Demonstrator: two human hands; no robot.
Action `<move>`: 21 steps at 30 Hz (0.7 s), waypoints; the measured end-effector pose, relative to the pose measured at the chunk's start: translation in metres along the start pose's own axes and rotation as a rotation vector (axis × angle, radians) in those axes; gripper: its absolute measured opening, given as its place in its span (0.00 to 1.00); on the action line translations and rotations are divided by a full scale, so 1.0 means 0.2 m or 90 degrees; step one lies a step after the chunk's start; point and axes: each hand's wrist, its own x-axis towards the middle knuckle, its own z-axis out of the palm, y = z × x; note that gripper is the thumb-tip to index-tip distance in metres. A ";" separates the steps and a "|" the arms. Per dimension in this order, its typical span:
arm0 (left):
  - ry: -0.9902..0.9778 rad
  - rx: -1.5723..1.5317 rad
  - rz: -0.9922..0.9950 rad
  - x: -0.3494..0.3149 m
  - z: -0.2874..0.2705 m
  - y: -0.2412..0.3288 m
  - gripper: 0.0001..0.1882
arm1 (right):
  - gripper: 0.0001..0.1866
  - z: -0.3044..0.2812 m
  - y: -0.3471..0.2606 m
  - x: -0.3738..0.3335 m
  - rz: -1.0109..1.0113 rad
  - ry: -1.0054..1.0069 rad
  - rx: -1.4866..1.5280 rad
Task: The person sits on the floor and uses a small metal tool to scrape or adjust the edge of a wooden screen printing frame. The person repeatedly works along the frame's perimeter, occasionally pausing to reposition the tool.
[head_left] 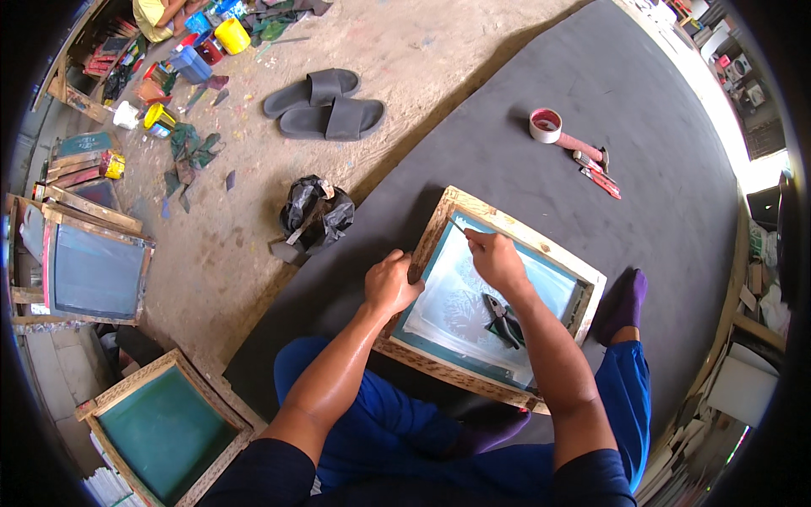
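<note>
Two hands work on a wooden screen frame (439,226) lying on the dark mat (591,110): the left hand (390,283) clamps its edge, the right hand (496,260) pinches a thin tool (457,226). Pliers (502,319) rest on the mesh.

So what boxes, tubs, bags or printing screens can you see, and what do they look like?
Wooden-framed screen: on the dark mat, under both hands, teal and white mesh, pliers lying on it.
Second framed screen: lower left on the floor, green mesh.
Third framed screen: left, grey-blue mesh.
Yellow tub: top left, round.
Black plastic bag: floor by the mat, crumpled.
Tape roll: on the mat, white with red inside.
</note>
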 end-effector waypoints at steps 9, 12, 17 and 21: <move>0.002 -0.017 -0.002 -0.03 0.01 0.02 0.19 | 0.17 0.03 0.15 -0.04 0.101 -0.080 0.157; 0.014 -0.008 0.012 -0.04 0.02 0.00 0.16 | 0.17 0.09 0.15 -0.09 -0.010 -0.004 0.079; 0.025 -0.004 0.022 0.00 0.02 -0.03 0.17 | 0.17 0.11 0.21 -0.05 0.001 -0.014 0.110; 0.013 -0.002 0.026 0.01 0.04 -0.03 0.17 | 0.20 0.16 0.30 -0.03 0.015 -0.033 0.186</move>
